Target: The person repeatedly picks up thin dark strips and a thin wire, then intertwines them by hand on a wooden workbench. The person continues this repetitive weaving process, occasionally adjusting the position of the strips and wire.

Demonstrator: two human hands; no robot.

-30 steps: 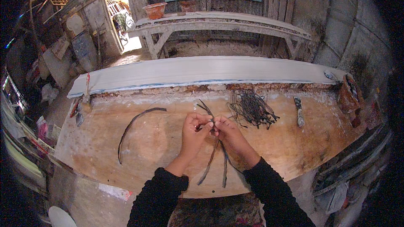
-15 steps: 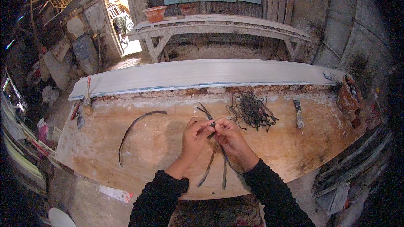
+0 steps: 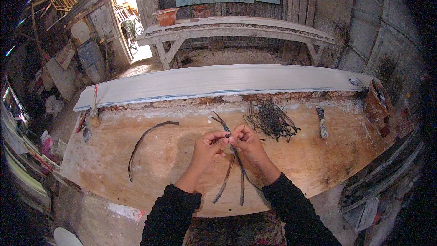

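My left hand (image 3: 207, 148) and my right hand (image 3: 248, 143) meet over the middle of a wooden worktable (image 3: 136, 182). Both pinch the same bundle of thin dark strips (image 3: 236, 173), which cross between my fingertips. The strips' upper ends stick out beyond my fingers toward the far side, and their long ends trail down toward the near edge. A tangled pile of dark wires (image 3: 271, 119) lies just right of my right hand. One long curved dark strip (image 3: 145, 143) lies on the table to the left of my left hand.
A long pale plank (image 3: 218, 82) runs along the table's far side. A flat blade tool (image 3: 322, 123) and a rusty brown pot (image 3: 377, 102) sit at the right. Small tools (image 3: 88, 118) lie at the far left corner. A grey bench (image 3: 236, 29) with a clay pot (image 3: 165, 16) stands behind.
My hands have stayed in the same place; the fingers shifted slightly on the strips. Nothing else has moved.
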